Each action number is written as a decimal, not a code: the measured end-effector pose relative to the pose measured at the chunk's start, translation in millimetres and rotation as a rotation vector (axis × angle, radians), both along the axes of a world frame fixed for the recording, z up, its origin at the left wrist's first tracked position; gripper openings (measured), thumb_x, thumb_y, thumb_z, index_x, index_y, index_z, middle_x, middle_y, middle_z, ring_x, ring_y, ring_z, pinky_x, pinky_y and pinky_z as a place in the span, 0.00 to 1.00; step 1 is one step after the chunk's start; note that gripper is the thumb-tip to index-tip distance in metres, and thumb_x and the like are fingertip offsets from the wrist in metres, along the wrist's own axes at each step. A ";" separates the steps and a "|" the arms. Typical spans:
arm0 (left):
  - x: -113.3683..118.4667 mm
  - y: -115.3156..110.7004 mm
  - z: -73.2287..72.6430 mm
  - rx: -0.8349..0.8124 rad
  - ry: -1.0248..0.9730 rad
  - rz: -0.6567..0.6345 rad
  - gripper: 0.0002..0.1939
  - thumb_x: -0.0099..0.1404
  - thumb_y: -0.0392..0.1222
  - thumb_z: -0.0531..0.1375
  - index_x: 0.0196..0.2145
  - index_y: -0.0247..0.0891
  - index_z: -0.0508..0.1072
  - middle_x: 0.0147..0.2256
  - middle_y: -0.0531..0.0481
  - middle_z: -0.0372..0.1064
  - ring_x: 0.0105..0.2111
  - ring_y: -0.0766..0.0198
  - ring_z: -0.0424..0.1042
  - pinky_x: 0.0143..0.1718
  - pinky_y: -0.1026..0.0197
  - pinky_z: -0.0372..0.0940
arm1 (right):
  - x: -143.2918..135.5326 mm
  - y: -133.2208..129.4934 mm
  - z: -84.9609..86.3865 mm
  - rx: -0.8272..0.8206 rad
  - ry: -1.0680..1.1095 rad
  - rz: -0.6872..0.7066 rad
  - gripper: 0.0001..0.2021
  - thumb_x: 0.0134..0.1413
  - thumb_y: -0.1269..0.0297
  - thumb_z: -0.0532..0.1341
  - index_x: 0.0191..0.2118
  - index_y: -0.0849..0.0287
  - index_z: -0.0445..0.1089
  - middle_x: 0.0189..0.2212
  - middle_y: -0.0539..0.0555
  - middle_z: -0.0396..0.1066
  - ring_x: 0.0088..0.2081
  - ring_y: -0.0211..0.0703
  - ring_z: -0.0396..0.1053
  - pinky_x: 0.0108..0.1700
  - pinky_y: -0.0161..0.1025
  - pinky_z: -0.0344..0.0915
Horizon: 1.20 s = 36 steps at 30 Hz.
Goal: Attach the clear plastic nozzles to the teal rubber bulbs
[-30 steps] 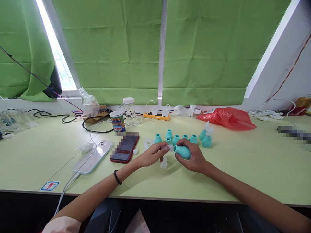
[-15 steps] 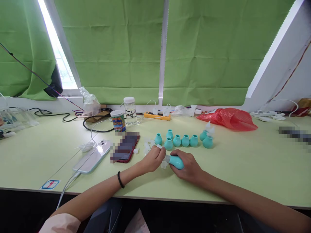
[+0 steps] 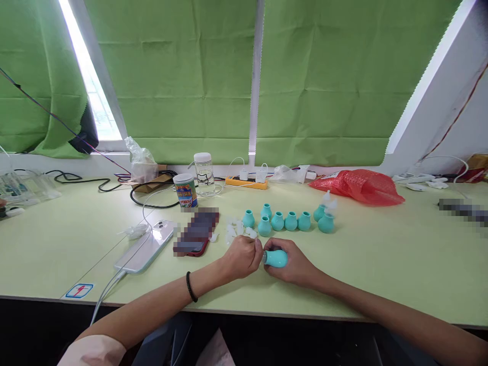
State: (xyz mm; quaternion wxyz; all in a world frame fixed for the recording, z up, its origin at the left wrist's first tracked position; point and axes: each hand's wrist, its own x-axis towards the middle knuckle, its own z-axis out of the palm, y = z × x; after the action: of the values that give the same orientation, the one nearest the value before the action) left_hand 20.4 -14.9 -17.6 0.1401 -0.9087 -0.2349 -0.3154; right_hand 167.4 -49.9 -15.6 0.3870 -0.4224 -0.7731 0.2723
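Note:
Lying on its side, a teal rubber bulb [image 3: 277,258] is wrapped by the fingers of my right hand [image 3: 294,265]. A clear plastic tip sits at its neck, mostly hidden by my left hand [image 3: 242,256], which is closed in a pinch around it. Beyond my hands stand several teal bulbs with open necks [image 3: 291,221]. To their right, two bulbs [image 3: 326,222] carry translucent pointed tips [image 3: 331,206]. Loose translucent tips [image 3: 231,232] are scattered just past my left hand.
A red-edged phone [image 3: 197,233] and a charging white phone [image 3: 147,245] lie at left. Behind them stand a printed tub [image 3: 185,191] and a clear jar [image 3: 205,175]. An orange power strip [image 3: 246,183] and red bubble wrap [image 3: 358,187] lie along the back.
Both hands have dropped slightly toward the table's front edge, and the held bulb has turned more level. More of the loose tips show beyond my left hand.

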 end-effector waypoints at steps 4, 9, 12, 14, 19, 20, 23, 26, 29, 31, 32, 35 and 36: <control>-0.6 0.8 -1.6 0.136 0.010 -0.054 0.24 0.61 0.33 0.34 0.14 0.34 0.60 0.11 0.51 0.53 0.12 0.70 0.52 0.15 0.64 0.47 | 0.1 4.1 0.0 -0.185 0.049 0.087 0.07 0.29 0.75 0.57 0.22 0.61 0.59 0.18 0.44 0.55 0.21 0.30 0.53 0.21 0.28 0.52; -0.5 0.6 -2.3 0.229 0.005 -0.104 0.21 0.60 0.32 0.37 0.14 0.34 0.59 0.12 0.50 0.55 0.13 0.70 0.52 0.14 0.64 0.44 | 0.3 3.3 3.2 -0.397 0.081 0.160 0.08 0.28 0.76 0.58 0.22 0.61 0.60 0.17 0.43 0.55 0.17 0.27 0.50 0.16 0.26 0.48; -0.5 0.6 -1.8 0.240 -0.007 -0.142 0.21 0.60 0.32 0.37 0.15 0.34 0.59 0.13 0.50 0.56 0.14 0.70 0.52 0.14 0.64 0.44 | 0.7 1.0 7.0 -0.544 0.126 0.206 0.09 0.29 0.74 0.59 0.24 0.61 0.59 0.15 0.42 0.54 0.13 0.25 0.48 0.13 0.26 0.46; -0.9 0.5 -0.6 0.208 -0.017 -0.156 0.21 0.60 0.33 0.37 0.16 0.34 0.60 0.13 0.50 0.56 0.14 0.70 0.52 0.15 0.64 0.45 | 1.0 0.3 9.4 -0.593 0.155 0.240 0.09 0.31 0.73 0.59 0.24 0.61 0.59 0.14 0.41 0.54 0.12 0.25 0.49 0.12 0.26 0.45; -4.2 0.2 7.4 -0.103 -0.007 -0.170 0.21 0.62 0.36 0.35 0.18 0.34 0.60 0.15 0.51 0.57 0.16 0.70 0.54 0.19 0.66 0.50 | 2.3 2.1 12.8 -0.576 0.224 0.272 0.07 0.34 0.71 0.59 0.25 0.61 0.60 0.15 0.43 0.56 0.12 0.26 0.51 0.12 0.26 0.47; -5.4 0.6 9.8 -0.176 -0.030 -0.171 0.22 0.63 0.37 0.35 0.19 0.33 0.60 0.16 0.51 0.57 0.17 0.70 0.55 0.20 0.66 0.51 | 2.7 2.6 13.0 -0.568 0.242 0.275 0.07 0.35 0.70 0.59 0.25 0.61 0.60 0.16 0.43 0.57 0.12 0.26 0.52 0.13 0.26 0.48; -10.4 5.2 17.6 -0.307 -0.198 -0.123 0.22 0.63 0.39 0.34 0.24 0.33 0.62 0.19 0.51 0.59 0.20 0.70 0.58 0.24 0.67 0.54 | 4.4 4.4 13.1 -0.508 0.312 0.250 0.08 0.35 0.68 0.60 0.25 0.61 0.60 0.18 0.45 0.60 0.14 0.27 0.55 0.14 0.28 0.51; -16.3 15.7 25.8 -0.296 -0.318 0.021 0.16 0.62 0.40 0.40 0.26 0.33 0.63 0.21 0.51 0.60 0.22 0.70 0.59 0.26 0.67 0.54 | 7.4 6.8 12.9 -0.398 0.389 0.171 0.09 0.35 0.66 0.61 0.26 0.61 0.61 0.20 0.46 0.61 0.15 0.29 0.56 0.16 0.29 0.52; -20.7 27.7 31.4 -0.262 -0.267 0.145 0.10 0.59 0.38 0.46 0.29 0.34 0.65 0.22 0.52 0.61 0.23 0.70 0.59 0.26 0.67 0.55 | 11.0 9.7 12.6 -0.283 0.453 0.067 0.08 0.36 0.65 0.61 0.26 0.61 0.62 0.20 0.47 0.61 0.17 0.30 0.57 0.18 0.31 0.53; -21.7 33.2 31.5 -0.234 -0.142 0.155 0.09 0.58 0.38 0.47 0.33 0.35 0.65 0.24 0.51 0.62 0.26 0.68 0.60 0.28 0.66 0.56 | 12.6 11.0 12.2 -0.236 0.490 0.028 0.08 0.36 0.65 0.61 0.26 0.61 0.62 0.20 0.47 0.61 0.18 0.31 0.58 0.20 0.32 0.55; -21.5 34.9 30.2 -0.218 -0.062 0.150 0.09 0.57 0.38 0.48 0.34 0.35 0.66 0.26 0.51 0.62 0.28 0.66 0.60 0.30 0.65 0.56 | 13.1 11.4 11.9 -0.227 0.505 0.020 0.08 0.36 0.65 0.60 0.26 0.61 0.62 0.20 0.47 0.61 0.18 0.31 0.58 0.20 0.32 0.55; -19.0 36.5 22.4 -0.179 0.172 0.162 0.11 0.57 0.43 0.50 0.36 0.37 0.66 0.29 0.48 0.62 0.33 0.62 0.59 0.32 0.62 0.57 | 13.1 11.7 10.8 -0.228 0.526 0.012 0.07 0.37 0.64 0.60 0.26 0.60 0.62 0.19 0.47 0.61 0.18 0.31 0.57 0.19 0.32 0.54; -18.0 36.4 19.2 -0.170 0.224 0.182 0.12 0.57 0.44 0.50 0.35 0.37 0.67 0.30 0.47 0.62 0.33 0.61 0.58 0.32 0.61 0.57 | 13.0 11.7 10.4 -0.229 0.525 0.011 0.07 0.37 0.64 0.60 0.26 0.60 0.62 0.19 0.47 0.61 0.17 0.31 0.57 0.19 0.32 0.54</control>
State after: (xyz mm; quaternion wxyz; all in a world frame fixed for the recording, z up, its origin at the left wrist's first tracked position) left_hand 2.5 21.5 1.6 0.1162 -0.9218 -0.3248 -0.1770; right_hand 180.4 -38.3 -5.2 0.5225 -0.3740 -0.6129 0.4599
